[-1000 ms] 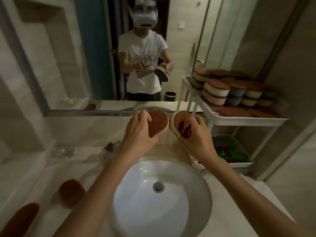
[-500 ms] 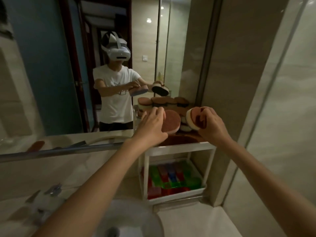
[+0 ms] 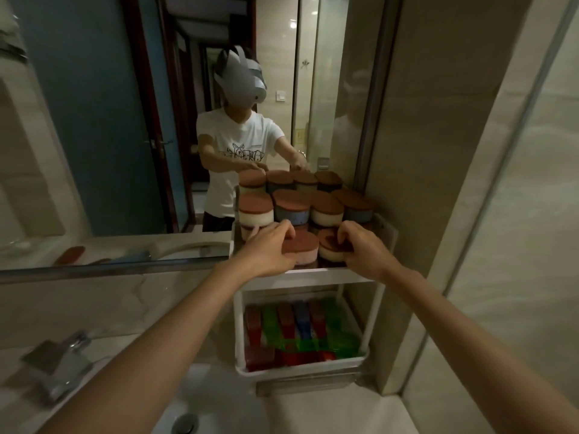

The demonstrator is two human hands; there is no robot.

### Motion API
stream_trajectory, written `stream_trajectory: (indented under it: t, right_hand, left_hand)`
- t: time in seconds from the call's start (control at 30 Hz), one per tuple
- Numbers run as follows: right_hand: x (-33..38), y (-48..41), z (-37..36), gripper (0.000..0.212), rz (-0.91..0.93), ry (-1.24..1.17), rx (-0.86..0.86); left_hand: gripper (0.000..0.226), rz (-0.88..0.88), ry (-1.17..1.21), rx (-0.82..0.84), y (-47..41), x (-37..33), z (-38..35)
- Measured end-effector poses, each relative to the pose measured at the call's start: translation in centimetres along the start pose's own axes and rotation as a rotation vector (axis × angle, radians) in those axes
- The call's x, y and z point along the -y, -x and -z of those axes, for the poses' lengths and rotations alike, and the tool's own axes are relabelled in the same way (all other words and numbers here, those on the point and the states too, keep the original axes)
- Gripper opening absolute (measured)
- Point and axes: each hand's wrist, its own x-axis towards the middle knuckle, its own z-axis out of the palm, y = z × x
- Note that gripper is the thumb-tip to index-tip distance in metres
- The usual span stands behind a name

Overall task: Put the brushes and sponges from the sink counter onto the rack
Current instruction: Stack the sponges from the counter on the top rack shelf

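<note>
Brown-topped stacks (image 3: 305,202) crowd rack (image 3: 313,273) behind held sponges (image 3: 302,245) (mirror (image 3: 94,120) left).

Sink (image 3: 216,402): cut off by the bottom edge.
Tap (image 3: 59,364): blurred.
Lower-shelf items (image 3: 297,330): coloured blur, kind unclear.
Pink sponge (image 3: 303,249): near end under left hand (image 3: 266,249).
Cream sponge (image 3: 328,251): right end behind right hand (image 3: 365,249).

The single camera sat on my head, wide-angled, looking forward and down. It faced the white rack (image 3: 313,274) near in front of me, the mirror (image 3: 94,120) filling the left side and the sink (image 3: 213,399) at the bottom edge.
</note>
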Motion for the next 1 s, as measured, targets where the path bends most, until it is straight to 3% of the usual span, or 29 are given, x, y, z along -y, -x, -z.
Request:
stream_trajectory:
  t: [0.27,0.4,0.63,0.7,0.83,1.0]
  right_hand:
    - [-0.6,0.6,-1.1,0.025,0.016,-0.028,-0.096]
    - [-0.7,0.6,-1.7,0.024,0.011,-0.037,-0.17]
    - [-0.1,0.9,-1.8,0.024,-0.021,-0.017,-0.177]
    - [0.5,1.3,-1.9,0.021,-0.015,-0.001,-0.248]
    - [3.8,2.9,-3.0,0.026,0.149,0.011,-0.384]
    - [10.7,4.5,-7.1,0.025,0.317,-0.155,-0.345]
  left_hand:
    - [0.058,0.053,0.06,-0.341,2.4,2.4,-1.3]
    - [0.062,0.142,0.114,-0.275,2.4,3.2,-1.6]
    - [0.059,0.143,0.143,-0.237,2.1,3.0,-1.8]
    - [0.058,0.127,0.15,-0.234,2.4,3.0,-1.9]
    - [0.053,0.123,0.194,-0.371,3.6,3.0,-1.3]
    - [0.043,0.197,0.239,-0.523,8.2,6.1,0.9]
